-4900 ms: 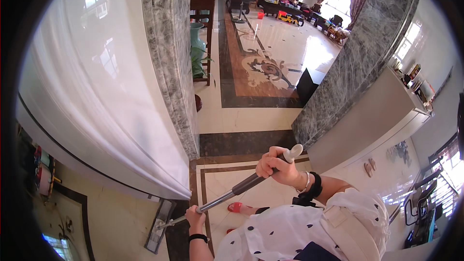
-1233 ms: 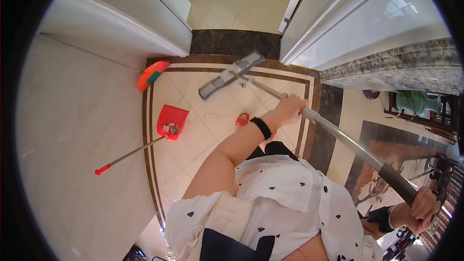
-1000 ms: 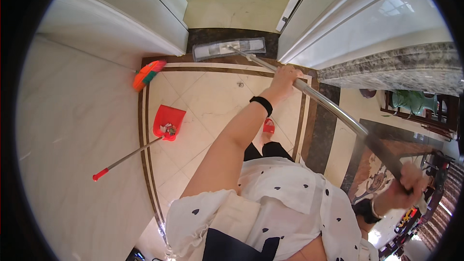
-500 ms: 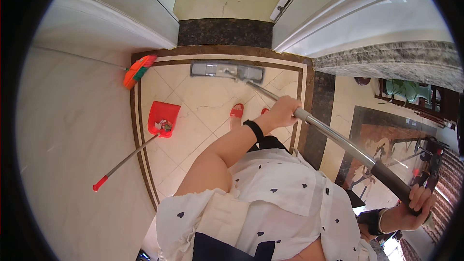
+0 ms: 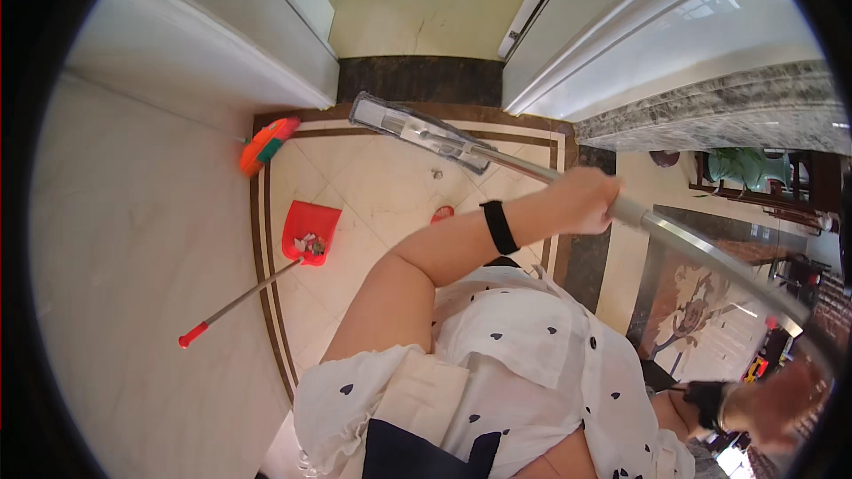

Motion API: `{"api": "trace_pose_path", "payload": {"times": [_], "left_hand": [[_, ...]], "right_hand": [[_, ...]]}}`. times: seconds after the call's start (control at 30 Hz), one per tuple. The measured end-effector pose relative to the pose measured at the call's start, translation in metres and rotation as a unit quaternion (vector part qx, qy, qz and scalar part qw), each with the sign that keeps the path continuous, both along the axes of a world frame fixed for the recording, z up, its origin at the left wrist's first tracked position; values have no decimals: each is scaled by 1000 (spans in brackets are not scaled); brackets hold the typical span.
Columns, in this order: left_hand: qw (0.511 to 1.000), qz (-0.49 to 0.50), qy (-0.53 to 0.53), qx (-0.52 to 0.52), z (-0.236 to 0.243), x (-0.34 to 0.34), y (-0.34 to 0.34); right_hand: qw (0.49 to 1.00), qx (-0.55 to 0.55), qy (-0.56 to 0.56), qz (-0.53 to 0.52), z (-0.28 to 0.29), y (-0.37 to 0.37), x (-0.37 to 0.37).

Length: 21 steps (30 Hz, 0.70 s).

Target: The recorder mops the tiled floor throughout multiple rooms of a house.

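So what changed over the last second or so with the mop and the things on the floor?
The flat mop head swept back and forth across the tiled patch by the doorway and now lies angled near the dark threshold. Both hands kept their grip on the pole: left hand midway down, right hand at the top end. The red dustpan with its long handle and the orange broom stayed put.

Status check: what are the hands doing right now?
Left hand and right hand grip mop pole. Mop head near doorway. Red dustpan lies aside.
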<state>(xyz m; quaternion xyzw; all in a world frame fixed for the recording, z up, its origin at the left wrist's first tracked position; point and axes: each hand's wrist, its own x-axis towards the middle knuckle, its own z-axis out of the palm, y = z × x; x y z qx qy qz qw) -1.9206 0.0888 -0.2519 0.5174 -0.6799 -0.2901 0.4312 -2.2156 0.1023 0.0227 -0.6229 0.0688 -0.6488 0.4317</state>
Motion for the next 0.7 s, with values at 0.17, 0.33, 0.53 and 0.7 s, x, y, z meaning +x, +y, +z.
{"api": "trace_pose_path", "payload": {"times": [0.17, 0.33, 0.53, 0.7], "left_hand": [[997, 9, 60, -37, 97, 61, -24], [978, 190, 42, -79, 148, 128, 11], [898, 359, 231, -109, 180, 151, 113], [867, 370, 236, -237, 176, 143, 186]], "right_hand": [[936, 44, 329, -116, -91, -18, 83], [927, 24, 366, -83, -105, -28, 84], [943, 167, 283, -50, -134, -56, 55], [933, 223, 282, 9, -155, -88, 63]]}}
